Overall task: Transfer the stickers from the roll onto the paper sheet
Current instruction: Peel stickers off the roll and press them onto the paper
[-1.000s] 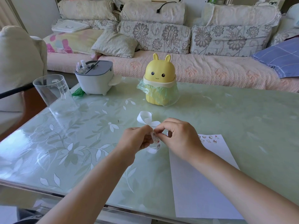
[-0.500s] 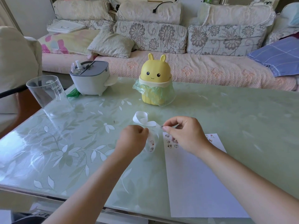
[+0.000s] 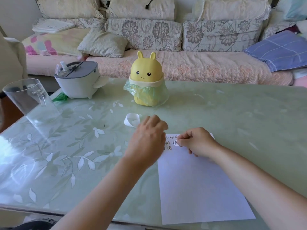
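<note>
1. A clear plastic cup (image 3: 31, 100) stands at the far left of the pale green table with white leaves on it (image 3: 66, 155).
2. Behind it sits a white and grey tub (image 3: 78, 80).
3. A yellow bunny-shaped bin with a green bag (image 3: 146, 80) stands near the middle.
4. The white curly sticker roll (image 3: 131, 120) lies on the table, just beside the left hand (image 3: 147, 140).
5. The left hand is palm down with loose fingers. It hides the end of the roll, so I cannot tell if it holds it.
6. Little picture stickers (image 3: 169, 143) sit at the top of the white paper sheet (image 3: 199, 188).
7. The right hand (image 3: 197, 141) has curled fingers. It pinches a small round sticker (image 3: 177, 143) right down on the paper.
</note>
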`<state>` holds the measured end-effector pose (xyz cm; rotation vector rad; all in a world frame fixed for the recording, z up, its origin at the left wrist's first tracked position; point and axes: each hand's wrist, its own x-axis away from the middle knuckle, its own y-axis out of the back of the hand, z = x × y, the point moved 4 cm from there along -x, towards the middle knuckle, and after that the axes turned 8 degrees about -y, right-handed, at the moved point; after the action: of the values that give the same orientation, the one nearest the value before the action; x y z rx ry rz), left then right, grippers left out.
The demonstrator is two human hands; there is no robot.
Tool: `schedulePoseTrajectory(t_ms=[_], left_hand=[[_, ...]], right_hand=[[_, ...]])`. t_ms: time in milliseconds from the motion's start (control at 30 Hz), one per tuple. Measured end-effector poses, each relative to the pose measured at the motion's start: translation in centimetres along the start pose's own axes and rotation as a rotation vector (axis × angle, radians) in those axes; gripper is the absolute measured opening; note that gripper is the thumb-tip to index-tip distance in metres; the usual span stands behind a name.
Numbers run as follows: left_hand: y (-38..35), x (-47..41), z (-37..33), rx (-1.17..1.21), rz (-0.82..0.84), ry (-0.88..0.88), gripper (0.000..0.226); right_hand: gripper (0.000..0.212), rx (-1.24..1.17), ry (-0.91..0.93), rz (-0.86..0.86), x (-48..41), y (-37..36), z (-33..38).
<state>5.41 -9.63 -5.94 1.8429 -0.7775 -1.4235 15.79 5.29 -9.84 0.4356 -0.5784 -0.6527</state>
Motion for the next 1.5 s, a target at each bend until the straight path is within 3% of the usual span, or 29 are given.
schedulePoseTrajectory(t_ms=[100,233,533,767,1300,1500], left_hand=[[-2.5,0.9,-2.2,0.114,0.189,-0.144,0.021],[-5.0,2.7,-2.1,0.13,0.409,-0.052,0.029],[-5.1,5.2,-0.1,0.165,0.437,-0.017,0.041],[-5.1,5.3,0.4,0.192,0.457,-0.01,0.037],[-5.4,4.7,0.4,0.148,0.436,0.049,0.042],[-5.7,4.6,0.2,0.069,0.451,0.03,0.054]], right_hand=[[0.006,0.013,-0.03,-0.011,-0.4,0.1,-0.4],[0.004,-0.039,-0.051,-0.005,-0.7,0.1,-0.7],[0.011,0.077,-0.005,0.027,-0.7,-0.6,-0.3],[0.01,0.157,0.007,-0.039,-0.9,-1.0,-0.1],[0.01,0.284,-0.09,-0.144,-1.4,-1.6,0.4],[0.022,0.375,-0.157,-0.21,-2.0,-1.7,0.5]])
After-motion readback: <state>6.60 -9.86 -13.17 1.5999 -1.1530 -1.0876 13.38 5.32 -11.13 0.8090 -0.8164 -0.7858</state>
